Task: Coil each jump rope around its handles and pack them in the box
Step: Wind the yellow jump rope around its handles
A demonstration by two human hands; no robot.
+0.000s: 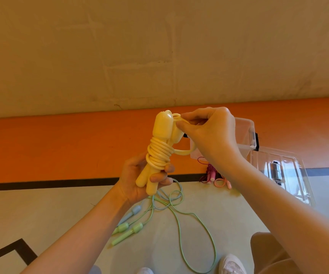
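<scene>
Now left hand [140, 180] grips coiled yellow jump rope [158, 153]; right hand [209, 133] pinches its loose end.

A pale cream wall [159, 46] fills the far upper half of the view, its surface marked by faint patched rectangles and scuffs. Below it runs a broad orange band [60, 149] from left to right. A black line [41, 185] edges the band's near side. The floor [41, 210] nearer is light beige, with black painted markings [11, 252] at the near left. Warm, even light covers everything.
</scene>
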